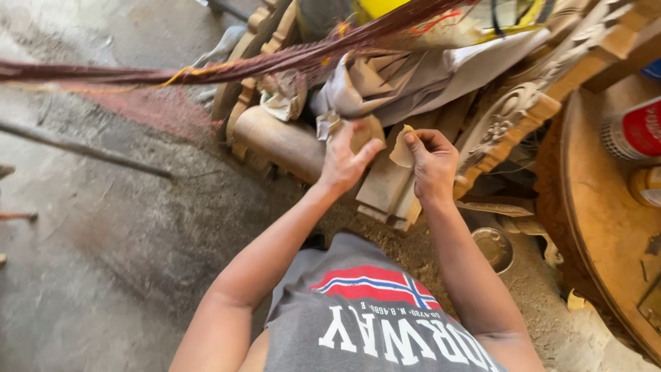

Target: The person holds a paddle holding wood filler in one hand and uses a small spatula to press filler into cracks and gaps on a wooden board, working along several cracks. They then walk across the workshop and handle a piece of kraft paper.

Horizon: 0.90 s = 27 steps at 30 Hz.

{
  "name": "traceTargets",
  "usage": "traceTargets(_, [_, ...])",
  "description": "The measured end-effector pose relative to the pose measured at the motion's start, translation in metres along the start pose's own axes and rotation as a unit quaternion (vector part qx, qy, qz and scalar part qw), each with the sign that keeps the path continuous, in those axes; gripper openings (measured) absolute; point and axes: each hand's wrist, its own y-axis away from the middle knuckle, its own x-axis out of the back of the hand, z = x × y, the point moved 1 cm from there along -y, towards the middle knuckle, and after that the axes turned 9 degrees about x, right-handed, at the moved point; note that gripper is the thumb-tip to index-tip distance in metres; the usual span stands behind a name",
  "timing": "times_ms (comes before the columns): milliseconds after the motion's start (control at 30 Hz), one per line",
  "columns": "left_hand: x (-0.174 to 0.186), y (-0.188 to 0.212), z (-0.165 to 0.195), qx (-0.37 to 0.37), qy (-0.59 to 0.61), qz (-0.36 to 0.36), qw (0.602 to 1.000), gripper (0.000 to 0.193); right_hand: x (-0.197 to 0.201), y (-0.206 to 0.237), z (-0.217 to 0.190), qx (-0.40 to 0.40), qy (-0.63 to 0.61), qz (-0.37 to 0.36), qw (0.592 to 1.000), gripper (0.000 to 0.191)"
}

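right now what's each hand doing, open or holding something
Left hand: closed on a tan piece of sandpaper.
Right hand: pinching another tan scrap of sandpaper between thumb and fingers.

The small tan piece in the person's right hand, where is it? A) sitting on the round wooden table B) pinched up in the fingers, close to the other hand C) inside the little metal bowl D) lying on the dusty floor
B: the right hand pinches the small tan piece in its fingers, raised above the carved wood, next to the left hand.
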Motion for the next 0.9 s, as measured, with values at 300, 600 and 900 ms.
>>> traceTargets(300, [0.131,0.116,-0.002,0.153,0.136,0.087,0.975,0.007,-0.129,0.085,0.026,-0.045,0.034,-0.272,0.961,0.014])
traceTargets(600, [0.348,0.261,-0.051,0.157,0.159,0.363,0.905,0.009,-0.366,0.226,0.063,-0.072,-0.018,-0.564,0.822,0.017])
traceTargets(900, [0.542,0.397,-0.145,0.088,0.363,0.532,0.760,0.009,-0.584,0.415,0.146,-0.044,-0.089,-0.692,0.715,0.014])
